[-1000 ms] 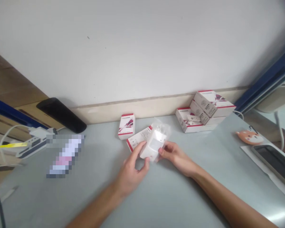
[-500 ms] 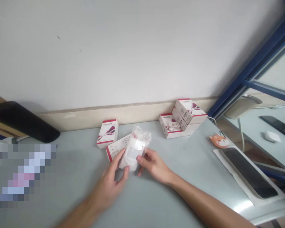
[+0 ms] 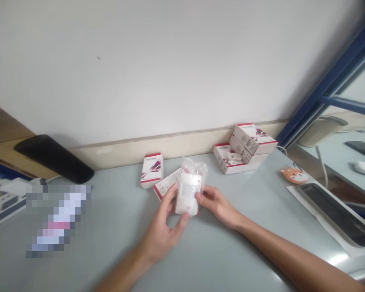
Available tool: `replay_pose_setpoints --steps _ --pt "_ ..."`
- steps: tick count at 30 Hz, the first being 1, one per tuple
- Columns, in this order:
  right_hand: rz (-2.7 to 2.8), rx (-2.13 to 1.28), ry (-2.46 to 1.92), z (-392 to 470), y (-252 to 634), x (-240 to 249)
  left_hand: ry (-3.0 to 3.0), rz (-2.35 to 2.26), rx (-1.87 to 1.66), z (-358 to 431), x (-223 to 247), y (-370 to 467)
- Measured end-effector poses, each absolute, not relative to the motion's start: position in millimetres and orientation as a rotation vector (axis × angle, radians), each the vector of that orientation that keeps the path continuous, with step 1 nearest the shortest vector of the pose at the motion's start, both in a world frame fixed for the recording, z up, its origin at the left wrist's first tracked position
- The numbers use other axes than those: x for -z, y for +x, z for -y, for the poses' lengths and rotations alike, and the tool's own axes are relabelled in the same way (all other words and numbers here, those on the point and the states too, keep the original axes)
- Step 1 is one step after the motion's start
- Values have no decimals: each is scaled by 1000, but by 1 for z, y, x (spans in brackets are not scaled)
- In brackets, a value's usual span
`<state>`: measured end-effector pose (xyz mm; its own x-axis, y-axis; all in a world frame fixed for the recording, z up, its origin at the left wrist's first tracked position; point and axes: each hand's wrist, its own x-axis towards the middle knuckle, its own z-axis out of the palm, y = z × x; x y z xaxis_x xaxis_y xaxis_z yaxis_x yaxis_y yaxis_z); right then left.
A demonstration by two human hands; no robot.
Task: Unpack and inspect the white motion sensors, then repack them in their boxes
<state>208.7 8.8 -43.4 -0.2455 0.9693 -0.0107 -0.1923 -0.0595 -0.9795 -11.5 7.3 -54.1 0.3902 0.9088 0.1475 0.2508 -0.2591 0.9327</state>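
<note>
Between both hands, above the grey table, is a white motion sensor point(image 3: 190, 194), a rounded box with a pale window on its front. A crumpled clear plastic bag point(image 3: 197, 167) bunches at its upper end. My left hand point(image 3: 166, 225) grips the sensor from the left, thumb at its lower end. From the right, my right hand point(image 3: 216, 204) pinches its edge; some of its fingers are hidden behind. Just beyond lies a white box with a red edge point(image 3: 167, 184), partly covered by the sensor and left hand. A similar box point(image 3: 152, 169) stands to its left.
More red-and-white boxes point(image 3: 255, 140) are stacked near the wall, beside an open box point(image 3: 228, 160) with small white parts inside. An orange animal-face pouch point(image 3: 294, 175) and a dark phone-like slab point(image 3: 337, 213) lie right. A black long object point(image 3: 54, 158) and a blurred patch point(image 3: 61, 221) are left.
The view has turned left, so everything appears further right. The sensor is now more upright with its front facing me and showing more clearly. Both hands still hold it.
</note>
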Motion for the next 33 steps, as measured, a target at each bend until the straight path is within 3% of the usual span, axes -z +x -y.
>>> replay_pose_setpoints --steps 5,19,25,33 --pt "1240 -1509 -1042 -3 211 35 1769 -1050 -888 4 54 -11" --pt "1366 -1618 -761 3 199 31 2326 -1048 -1412 -5 49 -15" --pt "1204 -1754 -756 11 194 25 2785 -858 -1418 -5 27 -25" --pt "1203 -1765 -717 15 192 28 2860 -748 -1371 0 18 -19"
